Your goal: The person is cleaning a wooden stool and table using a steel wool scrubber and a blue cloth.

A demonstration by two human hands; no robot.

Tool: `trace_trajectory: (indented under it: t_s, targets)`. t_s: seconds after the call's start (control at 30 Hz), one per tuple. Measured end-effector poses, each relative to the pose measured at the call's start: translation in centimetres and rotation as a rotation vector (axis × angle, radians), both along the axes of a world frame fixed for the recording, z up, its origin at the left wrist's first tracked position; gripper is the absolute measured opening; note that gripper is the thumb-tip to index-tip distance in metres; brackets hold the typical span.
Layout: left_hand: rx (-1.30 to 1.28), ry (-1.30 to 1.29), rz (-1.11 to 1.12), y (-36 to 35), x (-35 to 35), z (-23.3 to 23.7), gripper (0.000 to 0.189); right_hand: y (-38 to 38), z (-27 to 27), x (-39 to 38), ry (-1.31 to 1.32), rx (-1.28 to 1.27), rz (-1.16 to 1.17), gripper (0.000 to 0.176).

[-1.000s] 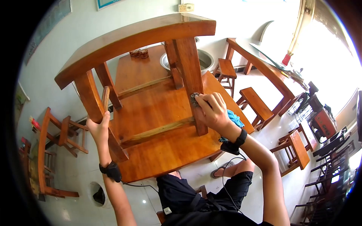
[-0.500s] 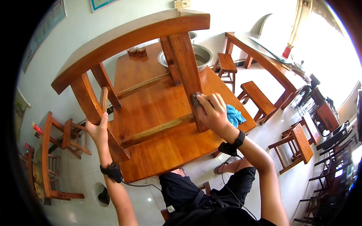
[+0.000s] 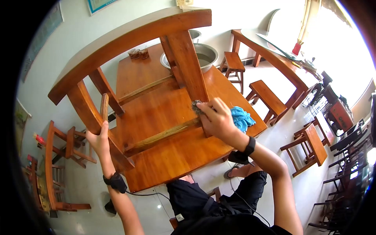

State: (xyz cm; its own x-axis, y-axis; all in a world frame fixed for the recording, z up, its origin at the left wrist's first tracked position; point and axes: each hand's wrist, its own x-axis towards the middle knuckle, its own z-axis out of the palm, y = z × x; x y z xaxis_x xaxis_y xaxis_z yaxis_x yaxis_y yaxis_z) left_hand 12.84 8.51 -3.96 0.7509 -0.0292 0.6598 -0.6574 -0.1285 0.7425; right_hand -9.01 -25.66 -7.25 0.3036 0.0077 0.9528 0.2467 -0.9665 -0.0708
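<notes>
A wooden stool (image 3: 129, 37) stands on the wooden table (image 3: 176, 160), its curved seat edge uppermost and its legs on the tabletop. My left hand (image 3: 100, 140) is wrapped round the stool's near left leg. My right hand (image 3: 217, 119) pinches a grey scouring pad (image 3: 197, 107) against the near right leg, just above the lower crossbar (image 3: 164, 135). Right of that hand, a crumpled blue cloth (image 3: 242, 119) lies on the table.
Metal basins (image 3: 211, 55) and several small brown jars (image 3: 139, 53) are at the table's far side. Stools (image 3: 266, 98) and a long table (image 3: 270, 58) stand to the right. More wooden furniture (image 3: 49, 168) is at the left.
My right hand and the scouring pad have shifted slightly left on the stool leg, now near its inner edge. My left hand keeps its hold. The whole view has shifted a little.
</notes>
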Motion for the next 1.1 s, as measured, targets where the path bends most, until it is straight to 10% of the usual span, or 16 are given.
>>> trace_trajectory:
  t_s: [0.3, 1.1]
  targets:
    - [-0.006, 0.034, 0.013, 0.3, 0.4, -0.3, 0.03, 0.4, 7.4, 2.7, -0.065, 0.112, -0.034, 0.027]
    - [-0.026, 0.034, -0.021, 0.1, 0.3, -0.3, 0.037, 1.1, 5.9, 2.5, -0.123, -0.161, -0.281, 0.019]
